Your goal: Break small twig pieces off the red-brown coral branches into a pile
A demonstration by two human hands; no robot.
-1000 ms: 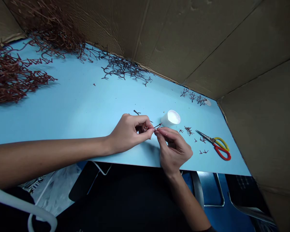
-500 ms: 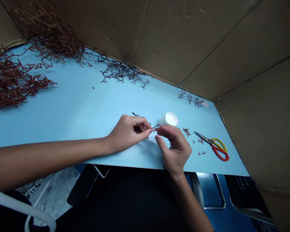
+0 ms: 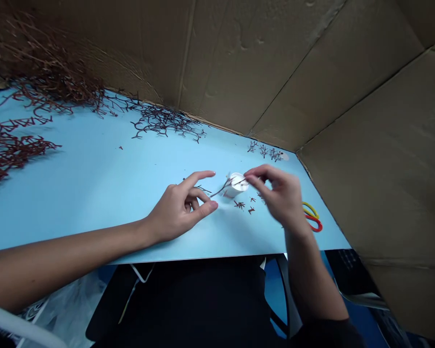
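Observation:
My left hand (image 3: pixel 177 212) pinches the lower end of a thin dark forked twig (image 3: pixel 219 189) between thumb and middle finger, its index finger stretched out above. The twig's upper end reaches to the white cup (image 3: pixel 229 192), which has white stuff at its top. My right hand (image 3: pixel 281 193), slightly blurred, closes thumb and index finger on a small dark twig piece (image 3: pixel 241 181) over the cup's rim. Short reddish-brown cut bits (image 3: pixel 239 205) lie in front of the cup. A dark stem (image 3: pixel 202 188) rests behind my left fingers.
Scissors with yellow and red handles (image 3: pixel 313 222) lie partly behind my right wrist. Reddish-brown branch bundles (image 3: pixel 14 150) fill the left, with a darker pile (image 3: pixel 163 120) along the back. Several small branched pieces (image 3: pixel 264 151) stand near the cardboard wall (image 3: pixel 217 63).
My right hand has moved from beside the left fingers to the cup and now pinches a small twig piece. The left index finger has stretched out. The view has shifted right.

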